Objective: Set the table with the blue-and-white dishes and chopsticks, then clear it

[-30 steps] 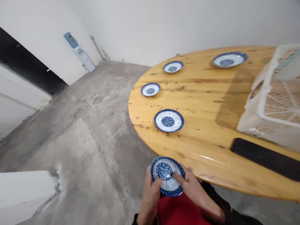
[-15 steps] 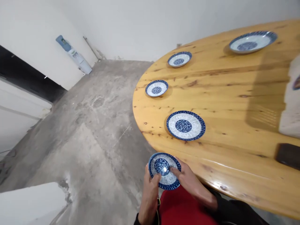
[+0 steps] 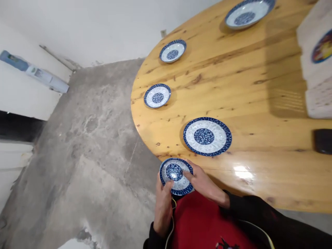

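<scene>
A small blue-and-white plate (image 3: 178,186) is held between both hands, face up, just off the near left edge of the table. My left hand (image 3: 164,197) grips its left side, thumb over the rim. On the right side, my right hand (image 3: 199,180) clasps it, thumb lying on the plate's face; the fingers beneath are hidden. Closest to the hands, a larger patterned plate (image 3: 220,138) rests on the table. Farther back sit a small plate (image 3: 164,91), another small plate (image 3: 178,47) and a big plate (image 3: 259,12).
The wooden table (image 3: 241,100) has a rounded left end. At its right stand a white perforated container (image 3: 316,83) and a dark object (image 3: 323,141). Concrete floor (image 3: 103,152) lies to the left, with a water dispenser (image 3: 48,79) by the wall.
The view has turned, so the table and its plates appear shifted left and the container shows more. Both hands keep hold of the small plate, now appearing slightly higher and closer to the table edge.
</scene>
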The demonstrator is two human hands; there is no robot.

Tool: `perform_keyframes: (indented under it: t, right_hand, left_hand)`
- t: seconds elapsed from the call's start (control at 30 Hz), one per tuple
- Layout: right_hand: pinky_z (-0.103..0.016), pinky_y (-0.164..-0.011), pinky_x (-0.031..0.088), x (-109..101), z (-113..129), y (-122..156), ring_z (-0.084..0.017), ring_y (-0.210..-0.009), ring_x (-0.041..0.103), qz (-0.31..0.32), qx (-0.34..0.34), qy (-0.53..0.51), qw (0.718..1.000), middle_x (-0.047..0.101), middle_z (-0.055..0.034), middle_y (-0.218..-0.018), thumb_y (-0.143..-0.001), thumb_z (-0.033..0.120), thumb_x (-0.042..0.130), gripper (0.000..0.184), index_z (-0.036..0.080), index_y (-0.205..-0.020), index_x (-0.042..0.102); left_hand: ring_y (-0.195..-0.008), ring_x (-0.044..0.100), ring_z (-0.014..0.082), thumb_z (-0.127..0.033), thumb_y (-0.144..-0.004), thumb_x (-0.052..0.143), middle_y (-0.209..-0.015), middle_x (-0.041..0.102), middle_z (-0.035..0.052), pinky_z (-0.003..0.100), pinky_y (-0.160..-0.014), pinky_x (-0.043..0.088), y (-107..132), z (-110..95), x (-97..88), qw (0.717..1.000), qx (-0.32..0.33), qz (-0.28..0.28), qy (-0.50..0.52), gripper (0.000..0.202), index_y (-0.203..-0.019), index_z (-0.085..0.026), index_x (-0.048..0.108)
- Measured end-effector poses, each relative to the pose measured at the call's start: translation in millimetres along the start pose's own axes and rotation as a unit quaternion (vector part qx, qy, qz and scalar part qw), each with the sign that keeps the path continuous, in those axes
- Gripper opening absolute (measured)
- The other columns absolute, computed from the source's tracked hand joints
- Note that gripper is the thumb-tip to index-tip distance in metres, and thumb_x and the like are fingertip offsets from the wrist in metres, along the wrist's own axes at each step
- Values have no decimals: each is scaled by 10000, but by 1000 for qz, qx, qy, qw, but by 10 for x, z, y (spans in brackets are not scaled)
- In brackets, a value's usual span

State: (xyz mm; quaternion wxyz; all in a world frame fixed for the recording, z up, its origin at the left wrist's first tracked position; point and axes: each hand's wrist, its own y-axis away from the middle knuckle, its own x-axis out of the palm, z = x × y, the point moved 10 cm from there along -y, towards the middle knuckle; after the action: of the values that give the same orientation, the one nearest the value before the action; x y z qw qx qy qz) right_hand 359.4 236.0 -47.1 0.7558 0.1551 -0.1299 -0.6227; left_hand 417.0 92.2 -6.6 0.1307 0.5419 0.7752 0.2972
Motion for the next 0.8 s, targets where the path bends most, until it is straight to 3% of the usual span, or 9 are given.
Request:
perform_keyframes:
  t: [0.13,0.33,0.53,0.67,0.8]
  right_hand:
    - [-458,-1084,468,61,63,-146,-270,-1162,657,-55,-10,0,998,717,-111,-1244,-764,250,487,523,178,-1256,652]
    - [-448,-1048,493,218,209,-366,-264,-1063,683,-165,-18,-45,985,744,-100,-1169,-733,216,506,520,169,-1221,678]
    - [-422,-1017,504,539,342,-459,-256,-1043,675,-263,-31,-86,960,754,-88,-1107,-710,205,509,515,165,-1193,683]
    - [-411,-966,528,641,310,-376,-248,-969,681,-333,-24,-115,936,758,-67,-1036,-699,216,489,501,175,-1154,692]
    - [-400,-907,553,594,239,-291,-252,-923,688,-360,0,-145,921,763,-58,-971,-677,238,491,497,175,-1121,705]
  left_hand:
    - [-1188,644,311,-307,-722,722,-1257,707,109,408,-1037,495,-266,-125,-59,999,-17,33,-31,603,-1305,-183,632]
    - [-1103,682,299,-302,-713,718,-1023,758,79,400,-993,517,-753,-495,-185,990,-27,92,-108,505,-1199,-169,683]
    - [-1079,683,288,-331,-702,747,-1060,751,85,392,-965,520,-1148,-846,-348,971,-36,170,-165,504,-1174,-164,687]
    - [-1147,656,298,-333,-691,759,-1062,750,96,391,-1000,497,-1319,-843,-369,952,-60,222,-200,546,-1202,-160,673]
    - [-1142,655,298,-331,-702,747,-1050,746,92,381,-979,507,-1359,-755,-237,935,-87,265,-219,538,-1210,-174,666]
